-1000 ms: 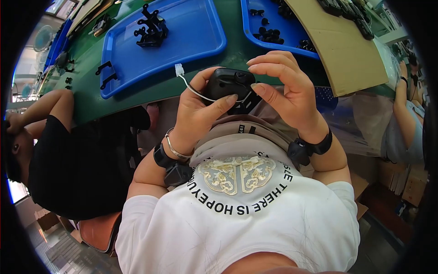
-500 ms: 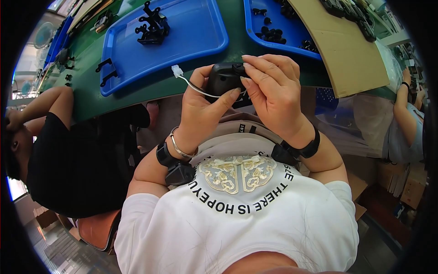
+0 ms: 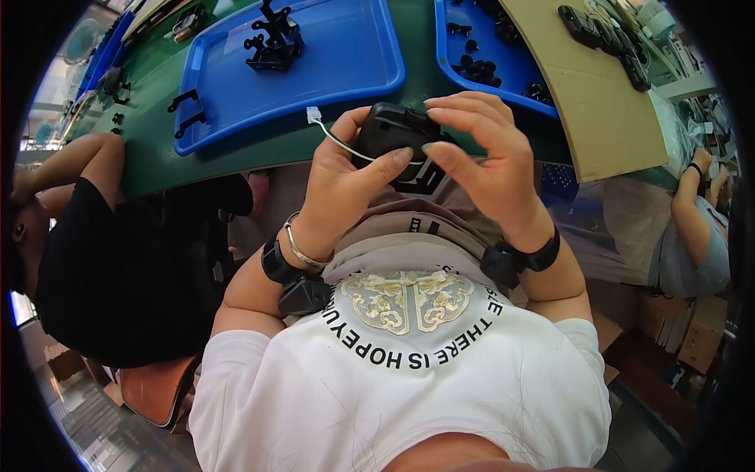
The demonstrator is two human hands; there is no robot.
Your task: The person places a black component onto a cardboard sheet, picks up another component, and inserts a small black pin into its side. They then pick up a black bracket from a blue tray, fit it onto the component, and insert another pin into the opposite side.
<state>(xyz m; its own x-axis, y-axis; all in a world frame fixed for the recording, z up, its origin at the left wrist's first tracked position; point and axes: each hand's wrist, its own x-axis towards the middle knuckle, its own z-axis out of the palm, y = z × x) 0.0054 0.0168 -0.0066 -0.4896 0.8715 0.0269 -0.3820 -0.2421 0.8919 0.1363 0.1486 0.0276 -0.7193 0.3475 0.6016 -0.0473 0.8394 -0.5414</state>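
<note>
My left hand is closed round a black rounded plastic housing, its thumb pressed along the near side. A thin white cable runs across the housing under that thumb and ends in a small white plug that sticks out to the left. At the housing's right end is my right hand, with thumb and fingers spread apart. Its fingertips lie close to a small raised black part on the housing; whether they touch it I cannot tell.
Ahead on the green table lies a blue tray with black brackets. A second blue tray holds several small black parts. Cardboard covers the right side. People sit at left and right.
My right thumb and fingers have parted from their pinch on the raised part. The housing has turned slightly in my left hand.
</note>
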